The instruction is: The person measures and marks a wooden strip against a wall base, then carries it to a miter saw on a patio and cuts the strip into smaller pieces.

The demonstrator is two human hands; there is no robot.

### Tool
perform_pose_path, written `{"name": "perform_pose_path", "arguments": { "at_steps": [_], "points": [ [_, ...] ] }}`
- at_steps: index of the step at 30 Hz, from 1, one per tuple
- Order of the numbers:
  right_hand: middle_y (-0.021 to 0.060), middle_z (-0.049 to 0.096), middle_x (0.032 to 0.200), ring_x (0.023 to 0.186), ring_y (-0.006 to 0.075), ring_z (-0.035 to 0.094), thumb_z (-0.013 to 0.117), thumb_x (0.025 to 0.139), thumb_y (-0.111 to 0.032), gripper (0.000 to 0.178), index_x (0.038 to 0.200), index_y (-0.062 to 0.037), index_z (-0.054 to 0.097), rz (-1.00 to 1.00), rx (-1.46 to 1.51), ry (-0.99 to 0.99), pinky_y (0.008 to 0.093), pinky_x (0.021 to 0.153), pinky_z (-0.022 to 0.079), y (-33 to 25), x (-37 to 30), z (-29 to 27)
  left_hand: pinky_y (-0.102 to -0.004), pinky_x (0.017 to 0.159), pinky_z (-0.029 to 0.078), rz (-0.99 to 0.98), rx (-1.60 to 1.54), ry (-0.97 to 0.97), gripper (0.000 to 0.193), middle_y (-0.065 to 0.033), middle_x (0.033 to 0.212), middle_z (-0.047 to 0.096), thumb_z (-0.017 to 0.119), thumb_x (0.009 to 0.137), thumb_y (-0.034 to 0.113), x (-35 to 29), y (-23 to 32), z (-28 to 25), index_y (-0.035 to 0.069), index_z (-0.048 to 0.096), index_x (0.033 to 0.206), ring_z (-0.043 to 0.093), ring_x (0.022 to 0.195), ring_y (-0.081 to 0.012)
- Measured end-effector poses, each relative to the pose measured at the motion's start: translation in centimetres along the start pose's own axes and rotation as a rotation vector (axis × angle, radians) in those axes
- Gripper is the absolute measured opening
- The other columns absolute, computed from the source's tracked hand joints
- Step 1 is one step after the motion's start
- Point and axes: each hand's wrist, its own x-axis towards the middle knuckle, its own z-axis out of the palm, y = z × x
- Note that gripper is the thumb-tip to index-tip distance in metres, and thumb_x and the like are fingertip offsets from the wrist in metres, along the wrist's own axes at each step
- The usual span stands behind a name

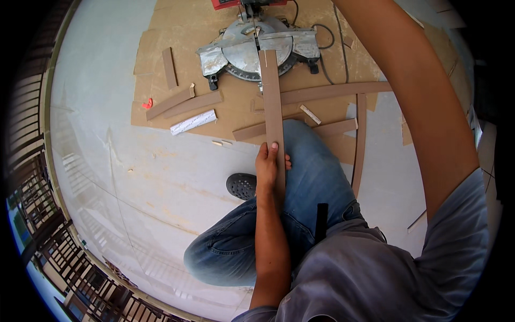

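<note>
My left hand is wrapped round a long brown board, thumb on its face and fingertips showing past its right edge. The board runs lengthwise away from me, its far end on the round metal table of a miter saw. Near that far end, a pale line marks the board's face. My right arm stretches up past the top edge of the head view, so the right hand is out of sight. Only a red part of the saw's upper body shows at the top.
Cardboard lies under the saw. Several brown offcuts and longer strips lie around it, with a white printed roll and a red scrap. A black cord loops at the right. A railing curves along the left.
</note>
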Motion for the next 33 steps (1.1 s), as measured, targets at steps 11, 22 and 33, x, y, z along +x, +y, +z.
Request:
{"name": "perform_pose_path", "arguments": {
  "at_steps": [11, 22, 33],
  "points": [
    [0.0133, 0.059, 0.061, 0.047, 0.0263, 0.060, 0.064, 0.087, -0.012, 0.017, 0.079, 0.0028, 0.063, -0.149, 0.004, -0.054, 0.0437, 0.042, 0.049, 1.6, -5.1, -0.8, -0.0370, 0.057, 0.058, 0.010, -0.016, 0.035, 0.039, -0.0134, 0.076, 0.067, 0.059, 0.109, 0.040, 0.1, -0.2, 0.1, 0.001, 0.057, 0.112, 0.067, 0.059, -0.0242],
    [0.0090, 0.058, 0.063, 0.046, 0.0205, 0.059, 0.061, 0.091, -0.014, 0.011, 0.089, -0.0035, 0.059, -0.134, -0.006, 0.027, 0.0378, 0.042, 0.049, 1.4, -9.4, -0.5, -0.0362, 0.059, 0.058, 0.044, 0.014, 0.036, 0.038, -0.0130, 0.076, 0.067, 0.058, 0.109, 0.039, 0.4, -0.3, 0.0, 0.001, 0.058, 0.110, 0.066, 0.058, -0.0235],
    [0.0067, 0.058, 0.068, 0.047, 0.0192, 0.059, 0.064, 0.091, -0.012, 0.012, 0.096, -0.0037, 0.058, -0.167, -0.025, 0.026, 0.0373, 0.042, 0.048, 1.7, -9.5, -0.6, -0.0372, 0.059, 0.059, 0.048, 0.021, 0.044, 0.037, -0.0131, 0.076, 0.067, 0.058, 0.109, 0.038, 0.4, -0.3, 0.2, 0.001, 0.058, 0.109, 0.066, 0.058, -0.0232]
  ]
}}
